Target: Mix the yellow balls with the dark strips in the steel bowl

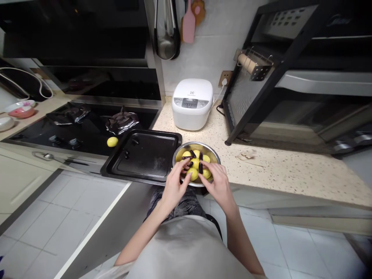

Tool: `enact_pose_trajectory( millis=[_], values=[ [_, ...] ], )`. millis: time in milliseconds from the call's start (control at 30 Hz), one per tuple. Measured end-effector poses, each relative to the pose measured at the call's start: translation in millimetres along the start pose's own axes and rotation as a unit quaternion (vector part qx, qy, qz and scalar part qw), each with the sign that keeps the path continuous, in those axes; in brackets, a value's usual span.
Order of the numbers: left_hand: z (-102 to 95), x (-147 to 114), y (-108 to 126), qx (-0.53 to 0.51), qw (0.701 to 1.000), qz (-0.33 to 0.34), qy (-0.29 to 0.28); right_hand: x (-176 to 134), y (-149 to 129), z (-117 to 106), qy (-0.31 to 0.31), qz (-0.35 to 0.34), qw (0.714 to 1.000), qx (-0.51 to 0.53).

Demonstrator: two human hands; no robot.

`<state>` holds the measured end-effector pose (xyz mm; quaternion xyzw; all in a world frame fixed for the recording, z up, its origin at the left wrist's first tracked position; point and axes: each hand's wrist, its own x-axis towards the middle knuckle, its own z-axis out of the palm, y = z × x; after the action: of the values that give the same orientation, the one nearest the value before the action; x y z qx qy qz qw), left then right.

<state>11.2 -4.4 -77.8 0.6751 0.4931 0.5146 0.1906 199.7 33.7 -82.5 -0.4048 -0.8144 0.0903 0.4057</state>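
Observation:
Yellow lemons (192, 174) fill a round metal bowl (216, 150) in front of my body. Dark, glossy, elongated pieces (193, 154) lie among and over them; I cannot tell their exact kind. My left hand (176, 182) reaches over the bowl's left side, thumb apart from the fingers, its tips near a lemon and dark pieces. From the right comes my right hand (217, 181), with thumb and fingertips at the two ends of an upright dark piece (200, 167) beside another lemon (206, 173). Its palm side is hidden.
Left of the bowl lies a black baking tray (149, 155) with a few small dark pieces. One lemon (112, 142) sits on the black stove (93, 133). A white rice cooker (192, 104) stands behind, and a black rack with an oven (314, 116) at the right.

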Motion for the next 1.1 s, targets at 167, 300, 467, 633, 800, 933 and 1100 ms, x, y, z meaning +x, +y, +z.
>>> enact_pose_trajectory(
  millis=[167, 300, 467, 633, 800, 933, 1100],
  values=[
    [-27.1, -0.3, -5.0, 0.055, 0.997, -0.006, 0.049, 3.0, 1.1, 0.0, -0.044, 0.024, 0.998, -0.026],
    [-51.1, 0.7, -17.5, 0.101, 0.991, -0.024, 0.086, 1.5, -0.6, 1.8, -0.049, 0.023, 0.998, -0.039],
    [-94.2, 5.1, -58.2, 0.211, 0.967, -0.054, 0.132, -1.2, 8.3, 3.3, -0.016, -0.009, 0.999, -0.036],
    [-151.0, 16.2, -103.6, 0.402, 0.899, -0.134, 0.111, 0.2, 14.9, 3.6, 0.037, -0.035, 0.998, -0.024],
    [-179.8, 34.1, -123.9, 0.501, 0.842, -0.2, 0.003, 0.6, 11.1, 0.9, 0.055, -0.034, 0.998, -0.018],
    [-185.2, 42.7, -129.0, 0.522, 0.828, -0.192, -0.072, 1.0, 8.3, -2.5, 0.061, -0.023, 0.998, -0.022],
    [-186.1, 45.8, -129.4, 0.527, 0.82, -0.209, -0.081, 0.9, 6.9, -4.7, 0.065, -0.01, 0.998, -0.017]
  ],
)
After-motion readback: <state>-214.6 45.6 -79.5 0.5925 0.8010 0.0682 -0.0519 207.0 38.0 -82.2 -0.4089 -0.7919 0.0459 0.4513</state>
